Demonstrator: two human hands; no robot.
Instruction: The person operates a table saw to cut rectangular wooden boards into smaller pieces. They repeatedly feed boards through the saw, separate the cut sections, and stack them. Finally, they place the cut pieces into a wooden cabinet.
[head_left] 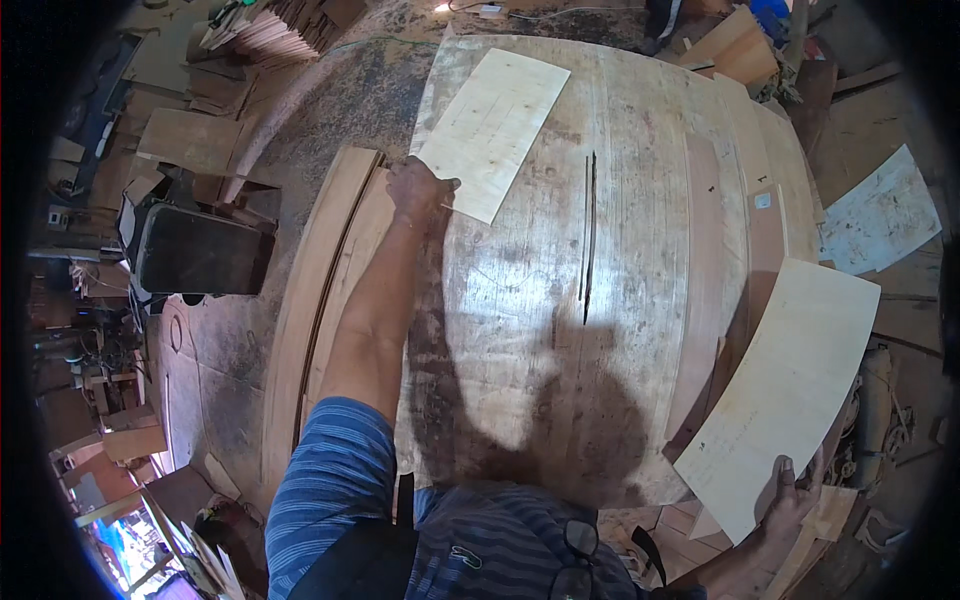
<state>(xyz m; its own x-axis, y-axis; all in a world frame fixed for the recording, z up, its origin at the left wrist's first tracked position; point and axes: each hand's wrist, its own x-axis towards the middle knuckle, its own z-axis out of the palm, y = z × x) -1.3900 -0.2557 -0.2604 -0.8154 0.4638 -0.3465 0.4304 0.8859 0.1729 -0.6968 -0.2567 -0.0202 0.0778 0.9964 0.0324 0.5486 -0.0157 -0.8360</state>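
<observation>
Head view, left sheet (pixel 505 130): laid on the surface (pixel 520 290); its near corner is apparently pinched by the left hand (pixel 416 190), probably for steadying.
Head view, right sheet (pixel 790 385): held across the surface's right edge, pinched by the right hand (pixel 796 500), fingers partly hidden, presumably for support.

Left hand (pixel 416 190) forward, right hand (pixel 792 502) nearer

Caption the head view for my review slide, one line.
Left hand holds one pale board over a worn wooden table; right hand holds a second pale board near the table's right edge.
</observation>
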